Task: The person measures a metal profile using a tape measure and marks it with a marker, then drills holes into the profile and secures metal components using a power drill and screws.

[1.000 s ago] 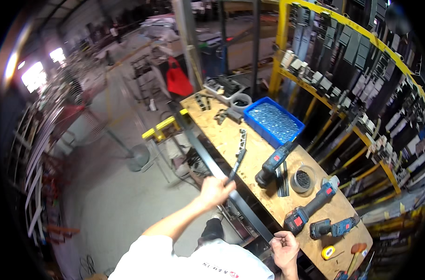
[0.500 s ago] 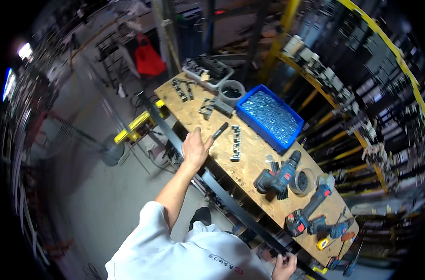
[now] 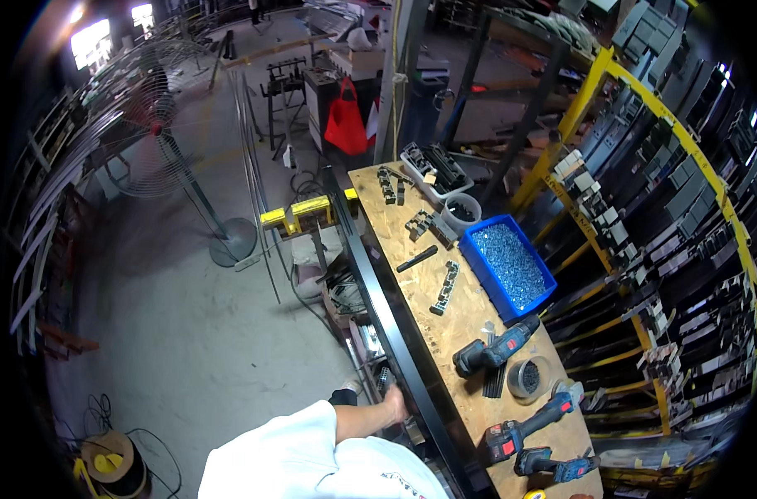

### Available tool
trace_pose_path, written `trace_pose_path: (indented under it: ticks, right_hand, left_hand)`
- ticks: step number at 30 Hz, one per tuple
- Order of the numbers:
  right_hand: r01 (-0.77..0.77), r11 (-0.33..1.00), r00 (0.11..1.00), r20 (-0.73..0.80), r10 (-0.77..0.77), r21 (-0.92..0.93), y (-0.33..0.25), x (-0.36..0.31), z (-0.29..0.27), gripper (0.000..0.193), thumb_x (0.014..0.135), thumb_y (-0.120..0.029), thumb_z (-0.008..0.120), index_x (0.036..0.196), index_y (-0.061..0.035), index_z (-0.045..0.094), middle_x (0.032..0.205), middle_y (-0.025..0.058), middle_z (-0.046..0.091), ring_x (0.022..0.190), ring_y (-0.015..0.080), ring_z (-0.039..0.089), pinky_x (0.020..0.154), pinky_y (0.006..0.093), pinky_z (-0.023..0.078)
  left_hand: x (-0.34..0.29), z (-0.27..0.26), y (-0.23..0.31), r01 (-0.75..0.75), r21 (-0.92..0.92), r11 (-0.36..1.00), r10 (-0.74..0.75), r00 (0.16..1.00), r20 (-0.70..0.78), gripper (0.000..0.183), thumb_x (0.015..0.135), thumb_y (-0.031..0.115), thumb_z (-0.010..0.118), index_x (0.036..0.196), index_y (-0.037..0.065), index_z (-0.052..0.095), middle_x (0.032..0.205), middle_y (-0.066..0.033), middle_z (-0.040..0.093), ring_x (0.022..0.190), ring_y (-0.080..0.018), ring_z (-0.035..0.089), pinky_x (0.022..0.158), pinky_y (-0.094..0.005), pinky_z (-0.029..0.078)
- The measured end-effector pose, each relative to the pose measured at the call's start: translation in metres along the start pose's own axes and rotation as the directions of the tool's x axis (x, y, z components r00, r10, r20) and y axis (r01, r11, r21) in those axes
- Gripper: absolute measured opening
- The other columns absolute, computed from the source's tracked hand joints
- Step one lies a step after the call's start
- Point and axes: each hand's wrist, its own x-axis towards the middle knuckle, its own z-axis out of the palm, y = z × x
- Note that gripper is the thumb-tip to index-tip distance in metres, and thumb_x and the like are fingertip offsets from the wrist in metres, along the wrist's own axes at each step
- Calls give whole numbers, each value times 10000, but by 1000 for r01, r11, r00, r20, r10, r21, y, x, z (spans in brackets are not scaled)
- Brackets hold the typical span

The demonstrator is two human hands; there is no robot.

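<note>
A long dark metal bar (image 3: 387, 320) runs along the near side of the wooden workbench (image 3: 424, 333). My left hand (image 3: 395, 405) is low beside the bar's left edge, close to the items stored under the bench. Its fingers are partly hidden, so I cannot make out whether it holds anything. My right hand is outside the picture. On the bench lie a black marker-like stick (image 3: 417, 259) and a jointed metal strip (image 3: 445, 287), both apart from my hand. Several small dark metal fittings (image 3: 424, 224) lie farther up the bench.
A blue bin of small metal screws (image 3: 551, 283) stands on the bench, near a tub of dark pieces (image 3: 461, 212). Cordless drills (image 3: 495, 349) and an angle grinder (image 3: 532, 422) lie nearer. A yellow rack (image 3: 594, 91) rises right; a pedestal fan (image 3: 155, 127) stands left.
My left hand has left the bench top near the black stick and dropped lower beside the bar. My right hand has gone out of view. The whole view has shifted.
</note>
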Motion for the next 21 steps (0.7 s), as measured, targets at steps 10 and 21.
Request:
trace_pose_path:
  ticks: [10, 21]
  right_hand:
    - [90, 978, 994, 81, -76, -187, -25, -20, -41, 497, 816, -395, 727, 1143, -27, 660, 1008, 236, 699, 965, 385, 677, 862, 464, 521]
    - [135, 974, 980, -119, -157, -180, -79, -55, -69, 496, 718, -295, 816, 1122, -46, 674, 879, 212, 724, 842, 383, 713, 752, 463, 557]
  left_hand:
    - [-21, 35, -9, -179, -204, 962, 165, 983, -82, 567, 1055, 440, 291, 1271, 8, 588, 1302, -170, 629, 1173, -353, 617, 994, -533, 500]
    - [-139, 73, 87, -154, -176, 972, 214, 891, 401, 578, 1034, 431, 273, 1228, -16, 584, 1154, -227, 658, 1059, -370, 639, 967, -525, 513]
